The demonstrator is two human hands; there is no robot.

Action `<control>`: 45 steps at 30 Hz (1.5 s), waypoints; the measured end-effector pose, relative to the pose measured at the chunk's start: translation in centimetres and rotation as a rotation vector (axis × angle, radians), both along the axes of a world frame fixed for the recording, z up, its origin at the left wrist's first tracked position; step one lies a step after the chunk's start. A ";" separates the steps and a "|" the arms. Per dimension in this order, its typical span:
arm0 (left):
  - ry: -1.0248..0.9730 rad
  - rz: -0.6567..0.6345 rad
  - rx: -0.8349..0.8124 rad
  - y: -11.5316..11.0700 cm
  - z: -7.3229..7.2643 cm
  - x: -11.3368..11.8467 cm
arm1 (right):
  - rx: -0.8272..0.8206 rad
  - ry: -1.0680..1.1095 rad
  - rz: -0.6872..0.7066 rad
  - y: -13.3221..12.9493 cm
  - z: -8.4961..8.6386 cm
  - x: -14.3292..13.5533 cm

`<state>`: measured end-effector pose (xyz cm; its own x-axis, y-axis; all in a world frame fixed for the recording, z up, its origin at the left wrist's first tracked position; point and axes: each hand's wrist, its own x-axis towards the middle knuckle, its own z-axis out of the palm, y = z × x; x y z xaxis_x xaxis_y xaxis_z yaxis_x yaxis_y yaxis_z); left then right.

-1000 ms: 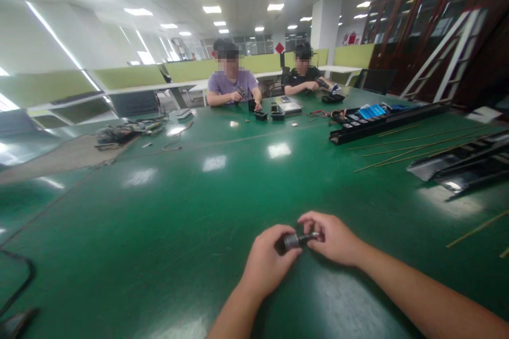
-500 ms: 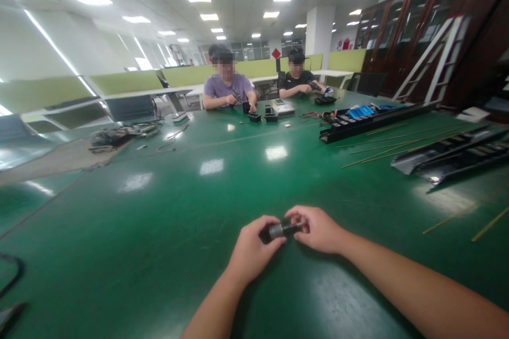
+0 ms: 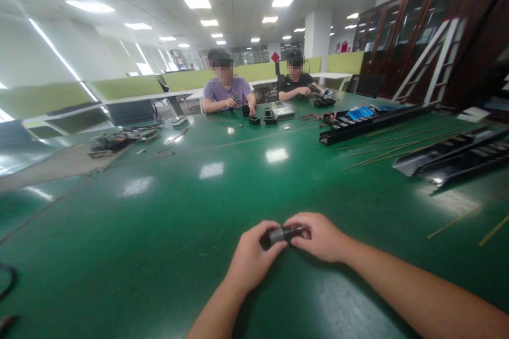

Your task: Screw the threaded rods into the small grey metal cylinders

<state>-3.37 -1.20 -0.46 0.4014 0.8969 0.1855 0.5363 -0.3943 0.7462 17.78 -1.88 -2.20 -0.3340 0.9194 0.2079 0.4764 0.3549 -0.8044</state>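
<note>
Between my two hands is a dark cylinder point(image 3: 278, 235) with a grey band and a narrower ribbed section toward its right end; its exact kind cannot be made out. My left hand point(image 3: 251, 256) is closed round the thicker left end, thumb below and fingers above. The narrower right end is pinched in the fingertips of my right hand point(image 3: 324, 239), which partly hide it. The cylinder lies roughly level, just over the glossy green table point(image 3: 167, 243).
Across the table sit two people point(image 3: 227, 90) handling dark tools, with small black boxes point(image 3: 254, 121) nearby. Long black channels point(image 3: 369, 123), thin yellowish rods point(image 3: 382, 158) and more black rails point(image 3: 457, 156) lie on the right. A cluttered pile point(image 3: 115, 139) is far left.
Both hands and the cylinder sit slightly lower in view. My right hand has come a little closer to the left, with its thumb nearer the cylinder. The grip stays the same.
</note>
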 end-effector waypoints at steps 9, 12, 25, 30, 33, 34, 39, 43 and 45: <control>0.009 0.038 0.004 -0.3 -0.1 0.3 | 0.012 -0.074 -0.020 0.1 0.2 0.0; 0.019 0.042 0.014 -0.2 -0.1 0.3 | 0.025 -0.074 -0.033 0.1 0.1 0.0; 0.054 0.047 0.025 -0.2 -0.2 0.2 | 0.010 -0.056 -0.034 0.1 -0.2 0.1; 0.068 0.026 0.027 -0.2 -0.2 0.1 | -0.004 -0.038 -0.029 -0.1 -0.2 0.1; 0.078 0.010 0.030 -0.3 -0.2 0.1 | -0.014 -0.040 -0.030 -0.1 -0.2 0.1; 0.081 0.008 0.031 -0.3 -0.2 0.2 | -0.014 -0.041 -0.033 -0.1 -0.2 0.1; 0.070 0.016 0.023 -0.3 -0.1 0.2 | -0.008 -0.031 -0.039 -0.1 -0.2 0.1; 0.034 0.011 0.002 -0.2 -0.2 0.1 | -0.007 -0.020 -0.038 -0.1 -0.2 0.2; 0.026 0.014 -0.005 -0.1 -0.2 0.0 | -0.015 -0.010 -0.035 -0.1 -0.1 0.2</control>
